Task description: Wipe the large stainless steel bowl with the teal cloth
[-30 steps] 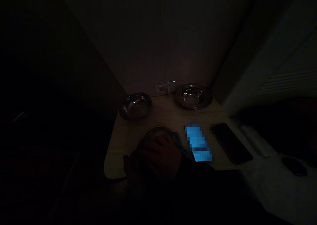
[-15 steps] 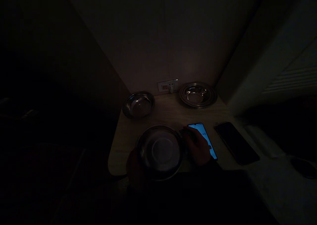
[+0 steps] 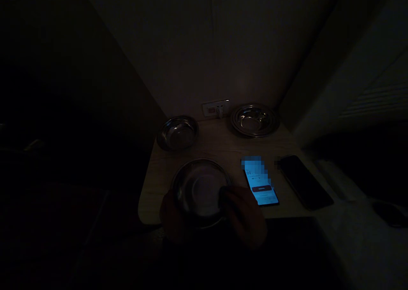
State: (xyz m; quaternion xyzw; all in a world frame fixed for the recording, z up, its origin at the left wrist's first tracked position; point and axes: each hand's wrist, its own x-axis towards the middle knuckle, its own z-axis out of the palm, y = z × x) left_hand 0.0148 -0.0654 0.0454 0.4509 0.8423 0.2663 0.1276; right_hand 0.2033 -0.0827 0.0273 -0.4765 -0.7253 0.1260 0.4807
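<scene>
The scene is very dark. A round stainless steel bowl (image 3: pixel 200 183) is at the front of the small wooden table, its hollow facing up. My left hand (image 3: pixel 172 217) is closed on its left rim, with much of the hand lost in shadow. At the right rim is my right hand (image 3: pixel 244 213), its fingers pinched together over the bowl's edge. A dark bunched cloth (image 3: pixel 225 192) shows faintly at those fingertips; the darkness hides its outline.
A second steel bowl (image 3: pixel 177 132) stands at the back left, and stacked steel dishes (image 3: pixel 254 120) at the back right. A lit phone (image 3: pixel 260 183) and a dark phone (image 3: pixel 305 181) lie to the right. A wall socket (image 3: pixel 216 108) holds a plug.
My right hand moved from inside the bowl out to the right, partly over the lit phone, then back to the bowl's right rim. My left hand stays at the left rim.
</scene>
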